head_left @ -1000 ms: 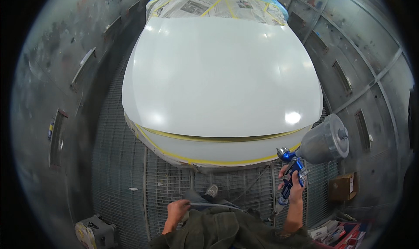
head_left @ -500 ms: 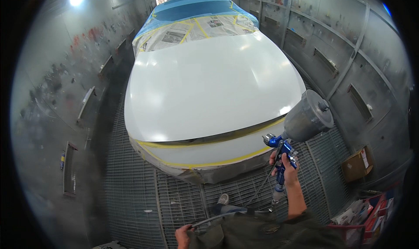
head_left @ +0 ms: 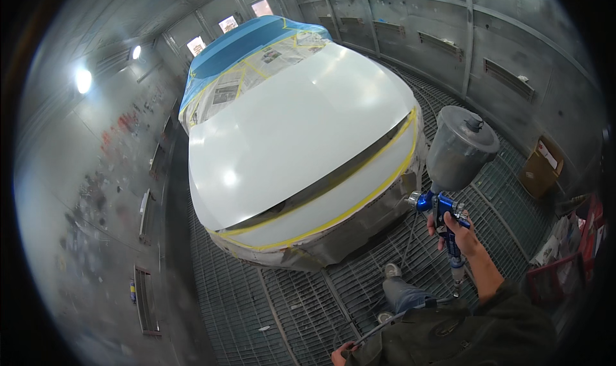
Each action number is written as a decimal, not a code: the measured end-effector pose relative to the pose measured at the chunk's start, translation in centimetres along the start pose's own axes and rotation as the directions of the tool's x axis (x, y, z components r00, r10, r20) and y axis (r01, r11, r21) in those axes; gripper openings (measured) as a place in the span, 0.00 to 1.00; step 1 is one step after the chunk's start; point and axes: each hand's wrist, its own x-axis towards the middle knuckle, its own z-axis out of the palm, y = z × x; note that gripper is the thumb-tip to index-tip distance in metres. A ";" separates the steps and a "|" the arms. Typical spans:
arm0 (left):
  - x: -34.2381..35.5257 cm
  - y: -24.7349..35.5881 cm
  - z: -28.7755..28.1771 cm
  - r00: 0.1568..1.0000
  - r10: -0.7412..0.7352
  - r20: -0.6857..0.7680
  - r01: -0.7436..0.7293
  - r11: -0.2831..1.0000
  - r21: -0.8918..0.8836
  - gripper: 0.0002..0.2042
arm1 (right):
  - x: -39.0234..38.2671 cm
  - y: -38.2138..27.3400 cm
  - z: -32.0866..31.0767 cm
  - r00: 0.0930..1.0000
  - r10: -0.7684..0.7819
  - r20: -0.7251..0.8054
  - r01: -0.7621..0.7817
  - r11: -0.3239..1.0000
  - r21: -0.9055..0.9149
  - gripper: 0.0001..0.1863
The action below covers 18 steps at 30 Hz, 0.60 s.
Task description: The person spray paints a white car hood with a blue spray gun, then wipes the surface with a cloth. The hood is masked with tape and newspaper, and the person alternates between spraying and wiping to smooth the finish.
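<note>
My right hand (head_left: 459,231) grips a blue and silver spray gun (head_left: 436,207) with a large grey translucent cup (head_left: 459,149) on top, held right of the car's front end. At the bottom edge my left hand (head_left: 341,354) is closed on a grey hose (head_left: 375,327) that runs along my body toward the gun's lower end. Ahead is a car with a glossy white hood (head_left: 289,128), a white front panel (head_left: 321,202) edged in yellow tape, newspaper masking (head_left: 256,77) over the windscreen and blue sheeting (head_left: 231,48) over the roof.
Stained grey booth walls (head_left: 102,173) curve around the car, with lamps (head_left: 83,80) on the left. A metal grate floor (head_left: 276,305) lies underfoot, with my shoe (head_left: 393,270) on it. A cardboard box (head_left: 539,170) and red bins (head_left: 555,276) with papers sit at the right.
The view has tilted and swung, so the car now appears angled and farther back. The gun in my right hand has moved higher and rightward in view; my left hand is lower and mostly cut off.
</note>
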 end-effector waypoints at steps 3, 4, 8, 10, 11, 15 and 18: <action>0.2 4.8 5.0 0.983 -0.175 -0.052 0.182 0.944 0.276 0.17 | -1.0 -0.1 -3.6 0.999 0.011 -0.046 -0.008 0.998 0.067 0.22; 0.5 8.8 7.5 0.971 -0.192 -0.141 0.234 0.880 0.413 0.15 | -1.1 0.0 -4.7 0.998 0.005 -0.057 -0.002 0.998 0.058 0.22; 2.0 16.5 13.2 0.942 -0.157 -0.298 0.301 0.790 0.535 0.13 | 0.3 0.1 -8.1 0.999 -0.014 -0.034 0.018 0.994 0.104 0.24; 2.8 13.7 13.4 0.961 -0.121 -0.248 0.246 0.785 0.569 0.13 | 1.7 -0.3 -10.0 1.000 -0.003 -0.027 0.006 0.993 0.121 0.24; 3.6 13.9 14.5 0.970 -0.108 -0.216 0.217 0.781 0.586 0.13 | 2.5 -0.5 -11.5 1.000 0.004 -0.031 0.000 0.992 0.127 0.25; 6.6 14.6 19.4 0.968 -0.153 -0.200 0.249 0.700 0.670 0.14 | 5.9 -0.7 -17.3 0.997 0.028 -0.075 -0.022 0.996 0.089 0.29; 7.9 15.9 22.9 0.959 -0.164 -0.233 0.281 0.671 0.686 0.13 | 8.4 -0.2 -21.7 0.984 0.008 -0.176 0.020 0.988 0.155 0.30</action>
